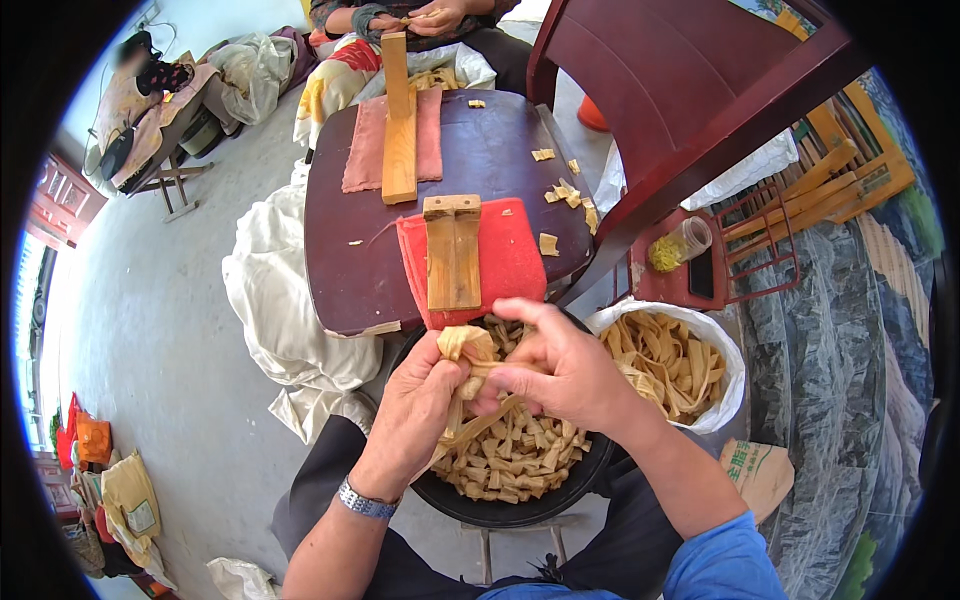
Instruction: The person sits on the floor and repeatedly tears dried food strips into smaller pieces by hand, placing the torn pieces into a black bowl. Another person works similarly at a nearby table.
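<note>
Both my hands work above a black basin [598, 468] that holds a heap of short tan knots [510, 455]. A soft, tan tofu-skin strip [466, 343] is looped and bunched between them. My left hand [412, 400], with a metal watch at the wrist, pinches the strip between thumb and fingers. My right hand [570, 365] closes its thumb and fingers on the strip's other side, the index finger stretched out above. A loose length hangs below my left hand toward the basin. The fingers partly hide the fold.
Ahead stands a dark red seat [340, 260] with a wooden block [454, 255] on red cloth [515, 250] and a wooden stand [399, 150]. A bucket lined in white [735, 385] holds strips at right. Beyond the seat, another person's hands [430, 18] work. A chair back [690, 90] rises front right.
</note>
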Demonstrator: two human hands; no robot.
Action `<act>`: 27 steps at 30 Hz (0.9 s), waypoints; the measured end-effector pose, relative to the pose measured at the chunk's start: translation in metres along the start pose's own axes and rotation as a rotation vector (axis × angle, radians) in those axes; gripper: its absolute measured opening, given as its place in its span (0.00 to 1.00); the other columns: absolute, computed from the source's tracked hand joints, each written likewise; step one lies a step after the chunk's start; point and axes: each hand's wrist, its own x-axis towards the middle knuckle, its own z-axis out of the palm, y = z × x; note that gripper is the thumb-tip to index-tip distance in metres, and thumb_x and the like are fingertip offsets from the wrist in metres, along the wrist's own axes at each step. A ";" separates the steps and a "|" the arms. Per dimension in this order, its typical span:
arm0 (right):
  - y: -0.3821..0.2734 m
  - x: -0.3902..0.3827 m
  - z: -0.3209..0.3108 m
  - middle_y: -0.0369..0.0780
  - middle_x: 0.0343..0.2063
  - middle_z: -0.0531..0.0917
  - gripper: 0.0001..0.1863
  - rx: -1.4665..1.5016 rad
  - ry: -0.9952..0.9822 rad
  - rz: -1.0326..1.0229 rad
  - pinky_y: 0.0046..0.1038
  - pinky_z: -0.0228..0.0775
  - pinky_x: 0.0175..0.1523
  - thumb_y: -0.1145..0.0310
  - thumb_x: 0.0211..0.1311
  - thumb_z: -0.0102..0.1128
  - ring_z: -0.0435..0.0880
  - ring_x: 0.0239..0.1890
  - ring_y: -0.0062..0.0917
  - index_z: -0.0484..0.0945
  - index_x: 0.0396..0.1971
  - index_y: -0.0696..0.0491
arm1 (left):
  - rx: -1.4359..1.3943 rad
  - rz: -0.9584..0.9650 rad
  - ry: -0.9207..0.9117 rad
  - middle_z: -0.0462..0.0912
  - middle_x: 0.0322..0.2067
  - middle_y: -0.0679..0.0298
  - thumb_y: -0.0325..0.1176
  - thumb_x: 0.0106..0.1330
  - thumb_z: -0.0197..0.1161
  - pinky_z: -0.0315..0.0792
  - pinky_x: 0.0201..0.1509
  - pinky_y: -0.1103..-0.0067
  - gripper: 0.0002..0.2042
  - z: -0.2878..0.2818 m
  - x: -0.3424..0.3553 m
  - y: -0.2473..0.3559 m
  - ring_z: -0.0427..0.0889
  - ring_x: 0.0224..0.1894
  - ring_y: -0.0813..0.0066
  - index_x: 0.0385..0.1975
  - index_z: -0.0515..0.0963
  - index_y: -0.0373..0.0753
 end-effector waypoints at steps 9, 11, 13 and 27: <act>0.011 0.003 0.003 0.31 0.24 0.76 0.10 0.371 -0.159 0.297 0.17 0.62 0.23 0.69 0.73 0.55 0.70 0.19 0.10 0.72 0.50 0.55 | -0.053 -0.182 -0.292 0.81 0.39 0.62 0.32 0.78 0.52 0.80 0.44 0.77 0.14 -0.012 -0.010 0.020 0.85 0.36 0.74 0.59 0.68 0.37; 0.009 0.003 0.002 0.30 0.28 0.76 0.11 0.356 -0.134 0.270 0.18 0.62 0.27 0.69 0.73 0.54 0.70 0.23 0.10 0.71 0.51 0.55 | -0.121 -0.163 -0.363 0.84 0.40 0.57 0.30 0.76 0.55 0.81 0.47 0.74 0.16 -0.017 -0.007 0.011 0.87 0.39 0.69 0.59 0.65 0.36; 0.014 0.004 0.002 0.30 0.29 0.76 0.11 0.343 -0.165 0.173 0.17 0.63 0.28 0.70 0.73 0.54 0.70 0.25 0.09 0.71 0.51 0.55 | -0.103 -0.121 -0.353 0.84 0.40 0.55 0.30 0.76 0.57 0.81 0.47 0.73 0.16 -0.017 -0.007 0.005 0.87 0.40 0.69 0.59 0.64 0.37; 0.017 0.003 -0.003 0.38 0.30 0.84 0.12 -0.110 0.016 0.057 0.24 0.72 0.37 0.65 0.71 0.63 0.79 0.32 0.16 0.72 0.42 0.57 | 0.764 0.552 -0.242 0.71 0.48 0.61 0.18 0.57 0.73 0.69 0.59 0.73 0.21 -0.021 0.003 -0.002 0.71 0.53 0.65 0.49 0.76 0.37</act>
